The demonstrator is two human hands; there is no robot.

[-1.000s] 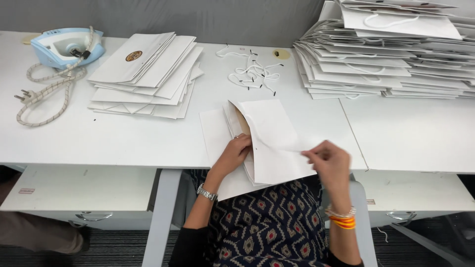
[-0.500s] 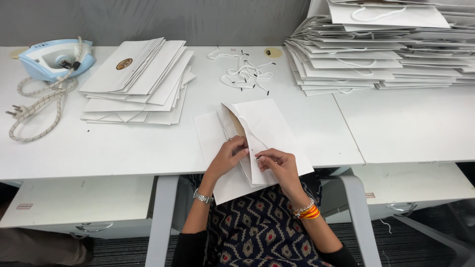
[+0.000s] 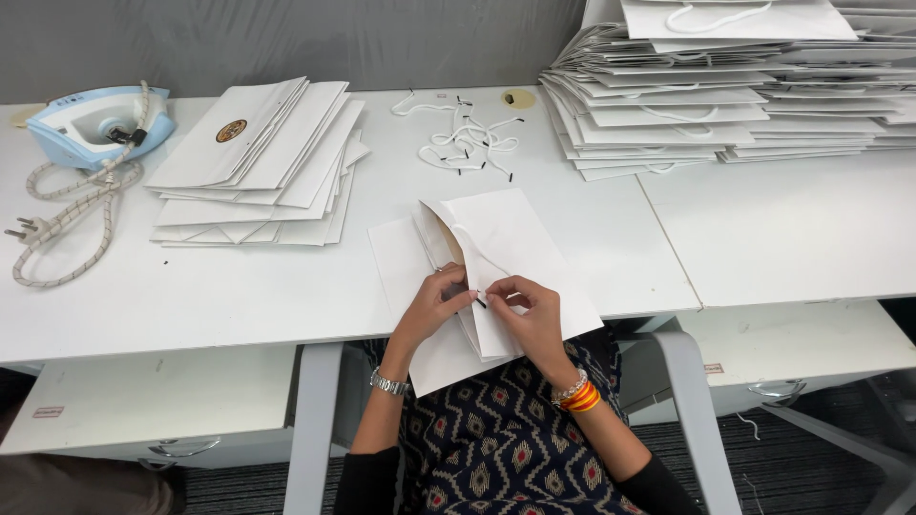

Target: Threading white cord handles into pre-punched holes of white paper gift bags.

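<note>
- Right fingers [image 3: 504, 289] pinched on the black tip of a white cord [image 3: 480, 254], at the upper edge of a white bag [image 3: 515, 238].
- Left fingers [image 3: 456, 298] pressed against the same edge, bracing the paper just beside the cord tip; whether anything is gripped between them, cannot tell.
- Left hand [image 3: 434, 310] and right hand [image 3: 534, 319] close together, nearly touching, over the bag's near half.
- Bag lying flat, tilted, half on the table [image 3: 239, 296] edge, half over the lap; mouth slightly open toward the far side, brown lining showing.
- Cord looped across the bag face; one end at the fingers, other end hard to trace. Judged: handle cord mid-threading on this bag, not yet finished.
- Loose cords [image 3: 463, 143] with black tips lying in a small heap beyond the bag, near the table's far edge: several left to fit.
- Flat bag stack [image 3: 258, 162] at left, no cords visible on them: looks like stock awaiting handles.
- Tall stack [image 3: 725, 86] at right, cord handles visible on top sheets: looks like done work, far the larger pile.
- Blue iron [image 3: 95, 124] with coiled cable at far left, well apart, untouched.
</note>
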